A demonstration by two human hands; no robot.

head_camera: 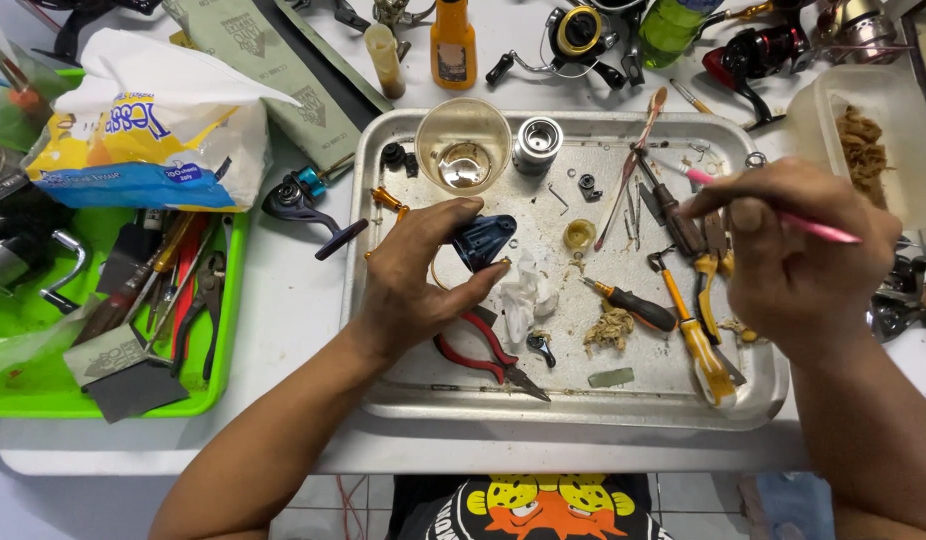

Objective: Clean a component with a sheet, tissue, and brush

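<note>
1. The left hand (418, 285) curls around a dark blue part (483, 240), a smooth moulded shell with a rounded triangular outline, pinching it between thumb and fingertips above the metal tray (383, 395).
2. The right hand (793, 250) is closed on a thin pink stick (813, 228), held like a pen, its pale tip pointing left over the tray's far right corner.
3. The tray is shallow, dull steel with rounded corners, scuffed and stained, and it sits on a white table (293, 300).
4. On the tray lie red-handled pliers (488, 355), a crumpled white tissue (528, 295), orange-handled screwdrivers (698, 335) and a tuft of tan fibres (608, 328).
5. A clear plastic cup (463, 145) holding a little liquid and a ribbed silver spool (536, 145) stand at the tray's far edge.
6. A green tray (23, 395) of hand tools sits to the left.
</note>
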